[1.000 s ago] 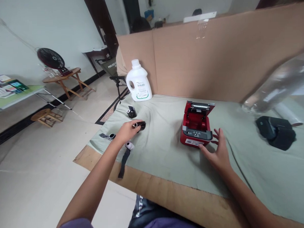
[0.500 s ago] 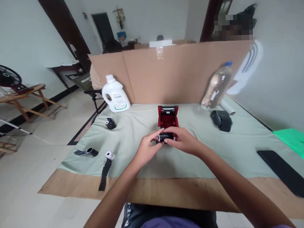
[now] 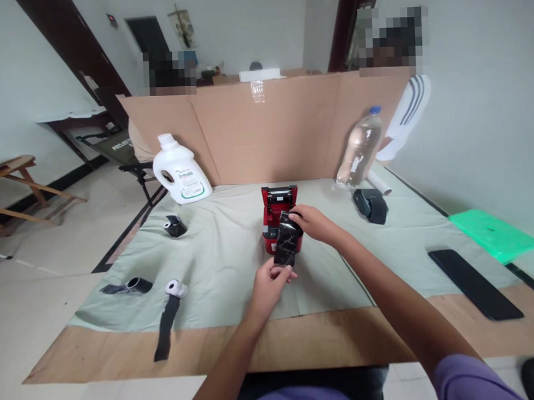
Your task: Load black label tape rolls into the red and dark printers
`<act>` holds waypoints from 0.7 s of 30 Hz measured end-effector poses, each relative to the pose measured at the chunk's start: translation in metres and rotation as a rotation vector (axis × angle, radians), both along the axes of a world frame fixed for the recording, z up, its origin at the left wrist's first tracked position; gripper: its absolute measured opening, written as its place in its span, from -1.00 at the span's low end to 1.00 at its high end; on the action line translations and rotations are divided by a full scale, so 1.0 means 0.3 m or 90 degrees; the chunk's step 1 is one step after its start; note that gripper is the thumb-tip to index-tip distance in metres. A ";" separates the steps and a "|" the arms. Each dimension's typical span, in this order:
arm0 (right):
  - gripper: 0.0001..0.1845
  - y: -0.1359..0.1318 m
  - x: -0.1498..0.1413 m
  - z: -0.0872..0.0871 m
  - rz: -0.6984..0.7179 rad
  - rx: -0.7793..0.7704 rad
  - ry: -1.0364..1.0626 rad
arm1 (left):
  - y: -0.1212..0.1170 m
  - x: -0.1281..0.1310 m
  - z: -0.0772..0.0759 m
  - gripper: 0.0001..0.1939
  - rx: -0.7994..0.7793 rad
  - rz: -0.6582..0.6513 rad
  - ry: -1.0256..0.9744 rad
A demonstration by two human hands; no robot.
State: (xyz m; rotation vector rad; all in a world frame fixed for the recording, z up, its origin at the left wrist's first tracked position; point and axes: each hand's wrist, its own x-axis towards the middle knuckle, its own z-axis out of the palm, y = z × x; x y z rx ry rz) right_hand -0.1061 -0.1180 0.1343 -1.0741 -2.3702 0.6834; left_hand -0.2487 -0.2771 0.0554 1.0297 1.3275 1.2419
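Note:
A black paper roll point(image 3: 286, 239), marked with thin pale lines, is stretched partly unrolled between my hands. My left hand point(image 3: 271, 284) pinches the loose lower end of its strip. At the upper end my right hand point(image 3: 312, 223) grips the roll itself. Just behind the strip stands a small red printer point(image 3: 268, 242) with its lid point(image 3: 279, 195) raised; the strip covers part of its front and inside. To the left lie a black roll point(image 3: 175, 226), another dark roll point(image 3: 139, 285) with a loose tail, and a white roll point(image 3: 176, 288) with a black strip trailing toward me.
A white jug point(image 3: 182, 174) and a clear bottle point(image 3: 360, 150) stand before a cardboard screen point(image 3: 273, 132). At right are a black device point(image 3: 370, 206), a white tube point(image 3: 379, 181), a black slab point(image 3: 475, 283) and a green plastic item point(image 3: 493, 233). People sit beyond the screen.
My left hand picked up a black roll at the left and brought it to the printer, where both hands held it. Now its strip is pulled out toward me. The view swung right.

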 end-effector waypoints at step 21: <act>-0.84 0.176 -0.173 -0.070 0.016 0.121 -0.323 | 0.177 0.014 0.040 -0.52 -0.030 0.159 -0.160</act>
